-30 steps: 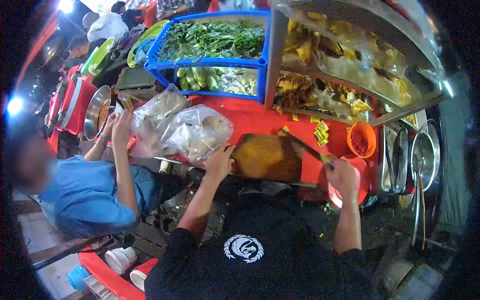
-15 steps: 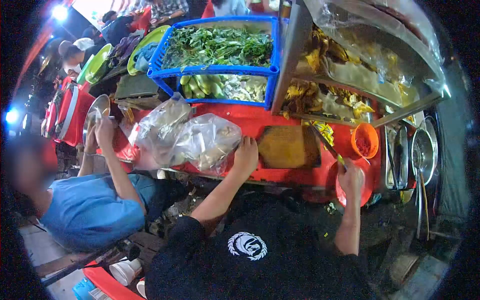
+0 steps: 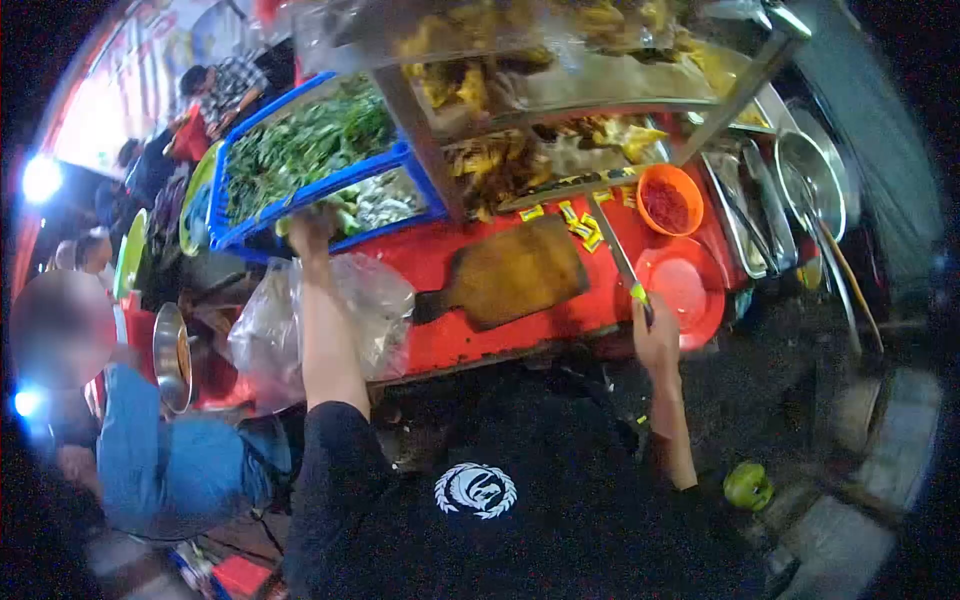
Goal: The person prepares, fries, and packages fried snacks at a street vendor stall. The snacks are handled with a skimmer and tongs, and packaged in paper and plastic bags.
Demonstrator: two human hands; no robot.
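Note:
My left hand (image 3: 312,228) reaches over the plastic bags (image 3: 375,305) to the lower shelf of the blue basket rack (image 3: 310,198); its fingers are blurred and partly hidden among the vegetables. In my right hand (image 3: 655,325) is a knife (image 3: 617,246), its blade pointing up and away over the red table. Between my hands lies a wooden cutting board (image 3: 517,272) with nothing on it. Small yellow packets (image 3: 583,225) lie beside the blade. An orange bowl (image 3: 670,200) of red contents and a pink-red plate (image 3: 682,292) are right of the knife.
A glass case (image 3: 570,90) of yellow-brown food rises behind the board. Metal trays (image 3: 740,205) and a strainer pan (image 3: 808,175) are at the right. A person in blue (image 3: 185,465) sits at the left near a metal bowl (image 3: 172,358). A green fruit (image 3: 748,487) lies low right.
My left hand has moved from the table edge by the bags to the rack's lower shelf. The view has turned right. My right hand still holds the knife.

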